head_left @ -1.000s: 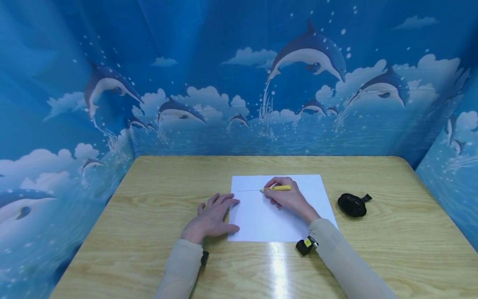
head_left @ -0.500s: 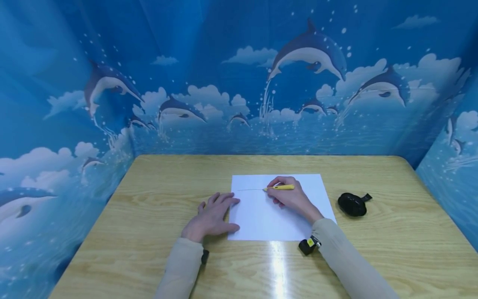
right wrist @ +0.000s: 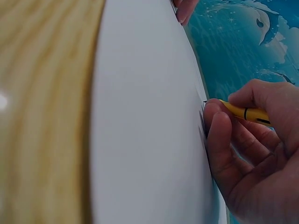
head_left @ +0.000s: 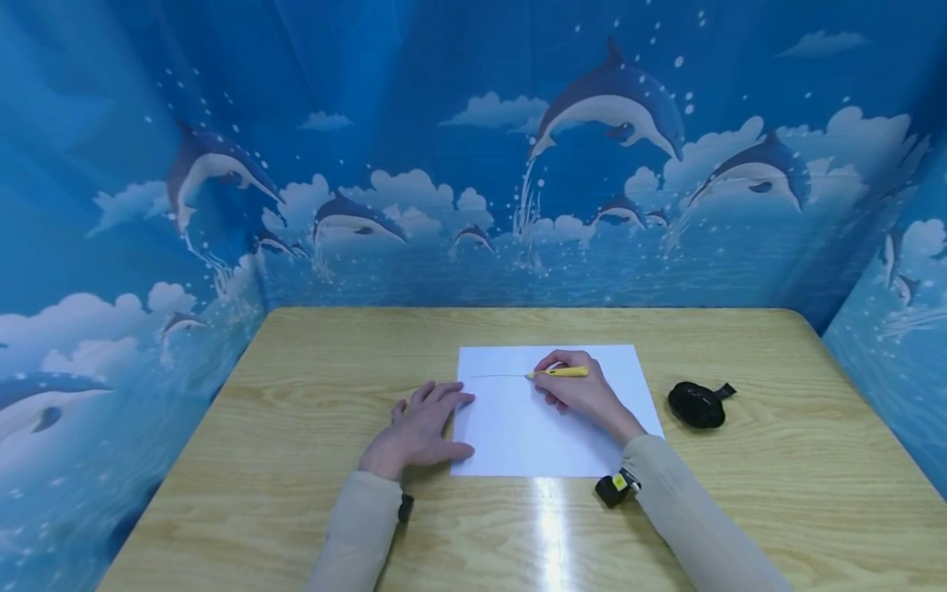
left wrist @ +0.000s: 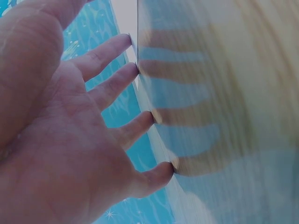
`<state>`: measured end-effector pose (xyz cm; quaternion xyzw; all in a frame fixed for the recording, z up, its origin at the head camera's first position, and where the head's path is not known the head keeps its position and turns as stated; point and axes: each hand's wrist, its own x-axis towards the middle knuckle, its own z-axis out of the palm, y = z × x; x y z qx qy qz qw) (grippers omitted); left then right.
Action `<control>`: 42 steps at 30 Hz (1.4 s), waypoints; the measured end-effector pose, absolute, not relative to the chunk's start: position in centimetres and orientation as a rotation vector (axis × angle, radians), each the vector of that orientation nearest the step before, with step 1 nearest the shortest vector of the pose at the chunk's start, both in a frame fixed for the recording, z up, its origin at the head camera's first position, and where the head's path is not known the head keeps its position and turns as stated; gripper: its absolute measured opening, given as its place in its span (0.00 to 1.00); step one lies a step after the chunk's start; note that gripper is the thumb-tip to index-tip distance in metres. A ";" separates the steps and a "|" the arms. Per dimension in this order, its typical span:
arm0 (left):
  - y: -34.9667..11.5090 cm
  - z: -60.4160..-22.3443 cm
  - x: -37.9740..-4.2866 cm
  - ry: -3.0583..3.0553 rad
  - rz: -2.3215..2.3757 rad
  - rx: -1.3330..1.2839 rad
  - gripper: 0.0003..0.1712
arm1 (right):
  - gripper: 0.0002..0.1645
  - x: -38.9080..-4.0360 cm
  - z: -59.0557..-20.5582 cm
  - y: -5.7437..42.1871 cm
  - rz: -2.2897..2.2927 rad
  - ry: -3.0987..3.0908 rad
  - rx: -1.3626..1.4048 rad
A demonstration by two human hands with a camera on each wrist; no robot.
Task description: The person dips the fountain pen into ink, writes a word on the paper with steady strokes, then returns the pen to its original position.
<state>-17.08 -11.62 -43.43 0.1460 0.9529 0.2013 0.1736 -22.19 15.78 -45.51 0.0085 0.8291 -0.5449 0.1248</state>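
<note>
A white sheet of paper [head_left: 510, 436] lies on the wooden table, with a thin dark line drawn near its upper left. My right hand [head_left: 584, 393] pinches a yellow pen [head_left: 568, 372], its tip down on the paper at the line's right end. In the right wrist view the pen [right wrist: 254, 115] sits between thumb and fingers, its dark point at the sheet. My left hand [head_left: 418, 432] rests at the paper's left edge with fingers spread, thumb and fingertips on the margin. In the left wrist view its fingertips [left wrist: 166, 170] press down on the surface.
To the right of the paper, a glossy black object with a short strap [head_left: 698, 404] lies on the wooden table [head_left: 296, 395]. A blue curtain printed with dolphins [head_left: 414, 99] hangs behind the table and along both sides. A camera [head_left: 612, 489] is strapped to my right wrist.
My right hand has slid a little to the right with the pen, and the drawn line has grown longer in that direction. My left hand has stayed in place.
</note>
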 end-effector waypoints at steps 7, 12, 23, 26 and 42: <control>-11.6 -43.3 -17.0 2.693 0.574 0.403 0.41 | 0.10 -22.1 -45.6 16.1 -1.582 2.422 0.034; -11.6 -43.3 -17.0 2.693 0.576 0.409 0.41 | 0.11 -22.1 -45.5 16.3 -1.579 2.425 0.044; -11.6 -43.3 -17.0 2.701 0.570 0.412 0.41 | 0.12 -22.1 -45.5 16.9 -1.564 2.427 0.066; -11.6 -43.3 -17.0 2.700 0.573 0.412 0.41 | 0.12 -22.0 -45.5 17.2 -1.564 2.431 0.071; -11.6 -43.5 -17.0 2.703 0.585 0.401 0.41 | 0.13 -21.9 -45.1 18.1 -1.530 2.427 0.139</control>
